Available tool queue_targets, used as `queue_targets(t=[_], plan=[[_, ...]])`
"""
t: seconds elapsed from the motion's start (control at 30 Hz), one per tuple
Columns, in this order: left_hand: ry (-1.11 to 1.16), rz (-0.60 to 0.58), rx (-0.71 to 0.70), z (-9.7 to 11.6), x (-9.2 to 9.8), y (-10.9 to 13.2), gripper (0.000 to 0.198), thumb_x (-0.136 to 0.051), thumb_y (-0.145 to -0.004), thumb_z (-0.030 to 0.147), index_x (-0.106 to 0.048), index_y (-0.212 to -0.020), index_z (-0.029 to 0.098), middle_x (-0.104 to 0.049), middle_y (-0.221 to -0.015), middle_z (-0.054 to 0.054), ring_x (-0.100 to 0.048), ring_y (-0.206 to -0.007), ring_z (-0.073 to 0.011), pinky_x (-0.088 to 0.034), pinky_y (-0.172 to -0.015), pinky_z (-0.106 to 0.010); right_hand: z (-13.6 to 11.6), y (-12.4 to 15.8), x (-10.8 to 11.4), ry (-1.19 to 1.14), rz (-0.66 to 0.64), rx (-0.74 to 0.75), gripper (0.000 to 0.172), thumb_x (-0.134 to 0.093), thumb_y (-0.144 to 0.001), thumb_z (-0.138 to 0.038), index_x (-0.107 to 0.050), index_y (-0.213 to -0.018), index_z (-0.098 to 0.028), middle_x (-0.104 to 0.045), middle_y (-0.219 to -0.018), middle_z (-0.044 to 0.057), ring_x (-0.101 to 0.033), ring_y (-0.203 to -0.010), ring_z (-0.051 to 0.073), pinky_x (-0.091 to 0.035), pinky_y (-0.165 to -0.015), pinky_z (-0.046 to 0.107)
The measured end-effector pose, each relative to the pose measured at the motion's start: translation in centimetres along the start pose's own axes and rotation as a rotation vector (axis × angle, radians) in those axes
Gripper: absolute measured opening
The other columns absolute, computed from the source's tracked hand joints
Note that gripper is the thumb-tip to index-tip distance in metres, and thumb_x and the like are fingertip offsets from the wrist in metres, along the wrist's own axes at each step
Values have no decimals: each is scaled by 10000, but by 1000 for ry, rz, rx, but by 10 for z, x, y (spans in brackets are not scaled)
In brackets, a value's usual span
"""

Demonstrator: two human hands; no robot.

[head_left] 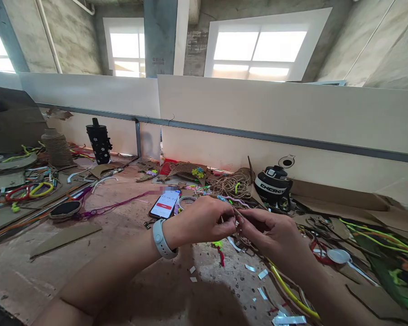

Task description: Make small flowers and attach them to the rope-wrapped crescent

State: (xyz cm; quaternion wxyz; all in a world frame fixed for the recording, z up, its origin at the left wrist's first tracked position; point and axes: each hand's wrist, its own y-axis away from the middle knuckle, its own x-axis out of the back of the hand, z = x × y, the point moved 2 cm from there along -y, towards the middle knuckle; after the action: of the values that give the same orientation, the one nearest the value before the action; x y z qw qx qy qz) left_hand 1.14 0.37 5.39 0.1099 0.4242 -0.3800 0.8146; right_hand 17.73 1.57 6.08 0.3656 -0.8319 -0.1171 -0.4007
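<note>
My left hand [211, 221], with a pale watch band on its wrist, is closed, its fingers pinched near the middle of the table. Right beside it my right hand [270, 230] is closed too, thumb and fingers pressed together. Between the fingertips of both hands runs a thin brown cord [237, 212]; its ends are hidden by the fingers. Under the hands lies a small yellow-green and red yarn piece [219, 250]. A phone [164, 202] with a lit screen lies left of my left hand, next to a roll of tape [187, 202].
A heap of brown twine [231, 184] and a black bottle marked ENERGY [273, 185] stand behind the hands. At left are scissors [29, 192], a twine spool [56, 147] and a black tumbler [98, 142]. Silvery scraps [262, 274] and a yellow tube [290, 290] lie around my right forearm.
</note>
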Motion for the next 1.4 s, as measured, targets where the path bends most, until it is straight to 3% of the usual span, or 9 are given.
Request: queue_targets(t=[0.2,0.4,0.57,0.83,1.1,1.4], plan=[[3,-11,-9,0,2,0,180,-483,-858,196,-630,-769,143,-634,-674,-12,-507,-601,-98,-331,-560,-225,4,-1,-2,8,-1,2,264,-518,-833,-303,-736,-753,-177,-686,-616,16,-562,-506,128,-410,-454,215],[-73,-85,-74,-1,4,1,204,-438,-936,230,-615,-894,138,-680,-840,-48,-588,-736,-135,-384,-642,-245,7,-2,1,-75,-76,-50,271,-529,-836,-314,-751,-856,-159,-715,-656,28,-627,-569,153,-474,-504,220],[-130,-103,-65,-5,0,0,215,-415,-964,230,-593,-895,131,-682,-851,-50,-604,-733,-141,-388,-624,-250,5,-3,6,-88,-116,-44,274,-515,-848,-303,-755,-792,-183,-695,-601,5,-614,-519,137,-438,-441,194],[-208,-86,-19,-5,-6,-1,231,-389,-983,259,-579,-936,136,-679,-869,-58,-627,-762,-161,-407,-630,-261,9,-4,9,-140,-191,-110,299,-522,-840,-335,-755,-744,-173,-697,-615,20,-613,-534,143,-443,-459,199],[-167,-120,-6,0,-5,2,239,-387,-983,263,-569,-1041,119,-663,-1006,-87,-633,-898,-198,-471,-731,-304,13,-5,9,-255,-218,-180,281,-548,-804,-353,-758,-755,-172,-713,-650,39,-622,-565,167,-456,-478,229],[-205,-135,12,2,-4,2,219,-399,-978,258,-567,-986,117,-662,-955,-82,-622,-829,-188,-461,-683,-295,13,-4,8,-305,-259,-207,291,-550,-812,-350,-768,-839,-159,-709,-663,47,-600,-550,154,-445,-461,228]])
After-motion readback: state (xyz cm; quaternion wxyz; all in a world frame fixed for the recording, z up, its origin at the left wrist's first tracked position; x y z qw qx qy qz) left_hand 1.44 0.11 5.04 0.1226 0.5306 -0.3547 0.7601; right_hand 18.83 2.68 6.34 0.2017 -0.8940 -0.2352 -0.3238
